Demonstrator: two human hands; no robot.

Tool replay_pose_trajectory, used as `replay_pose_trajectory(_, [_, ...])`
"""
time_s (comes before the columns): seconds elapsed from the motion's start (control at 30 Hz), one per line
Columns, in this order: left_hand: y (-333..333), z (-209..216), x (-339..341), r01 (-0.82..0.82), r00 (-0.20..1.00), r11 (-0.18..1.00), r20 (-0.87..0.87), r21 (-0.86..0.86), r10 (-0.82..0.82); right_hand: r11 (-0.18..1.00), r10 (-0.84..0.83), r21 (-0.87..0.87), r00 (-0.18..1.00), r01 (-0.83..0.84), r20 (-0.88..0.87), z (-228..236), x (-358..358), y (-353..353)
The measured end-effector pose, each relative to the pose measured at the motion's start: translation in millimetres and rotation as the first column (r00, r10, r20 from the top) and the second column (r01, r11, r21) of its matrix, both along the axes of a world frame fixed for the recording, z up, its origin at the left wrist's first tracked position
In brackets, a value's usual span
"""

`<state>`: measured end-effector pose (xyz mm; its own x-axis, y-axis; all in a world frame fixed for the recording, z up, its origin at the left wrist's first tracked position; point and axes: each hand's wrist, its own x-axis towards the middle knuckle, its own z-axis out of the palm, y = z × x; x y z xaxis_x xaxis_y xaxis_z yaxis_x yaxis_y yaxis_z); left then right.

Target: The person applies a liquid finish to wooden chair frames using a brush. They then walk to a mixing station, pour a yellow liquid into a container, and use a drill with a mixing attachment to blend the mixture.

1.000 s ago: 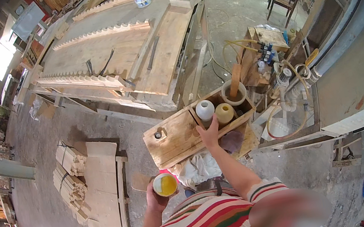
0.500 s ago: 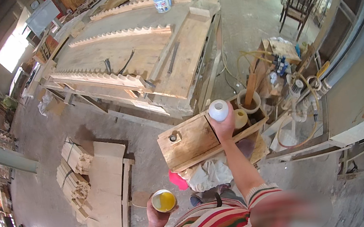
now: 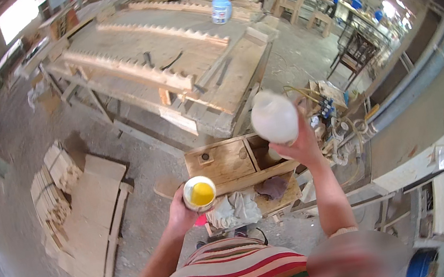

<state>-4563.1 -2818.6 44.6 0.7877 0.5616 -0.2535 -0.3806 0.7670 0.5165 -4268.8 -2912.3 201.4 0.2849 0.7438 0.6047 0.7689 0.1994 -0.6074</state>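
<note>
My left hand is wrapped round a white cup with yellow liquid in it. Its round opening faces up at me. Raised over the right part of a wooden box, my right hand grips a translucent white plastic bottle, somewhat smeared by motion. The box has a flat wooden lid area with a small dark round hole on the left and an open compartment on the right. Inside that compartment a pale round item shows partly beneath my right hand.
Beyond the box stands a large worktable with notched wooden strips and a blue jar. Bundled wood pieces lie on a low board platform at left. A pale cloth hangs below the box. Hoses and pipes run along the right.
My right hand has lifted the bottle up out of the box's compartment. My left hand has brought the cup up and nearer the box. The view has shifted.
</note>
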Motion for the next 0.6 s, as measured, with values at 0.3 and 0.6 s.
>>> replay_pose_trajectory(0.3, [1.6,4.6,-16.9,-0.005,0.999,0.988,-0.034,-0.155,0.000,0.783,0.409,-0.608,0.627,0.132,0.663,59.5,-75.9,5.0])
replay_pose_trajectory(0.6, [-5.5,-12.7,-35.2,-0.031,0.999,0.982,0.014,-0.185,0.034,0.679,0.562,-0.706,0.478,0.199,0.675,72.2,-121.1,16.9])
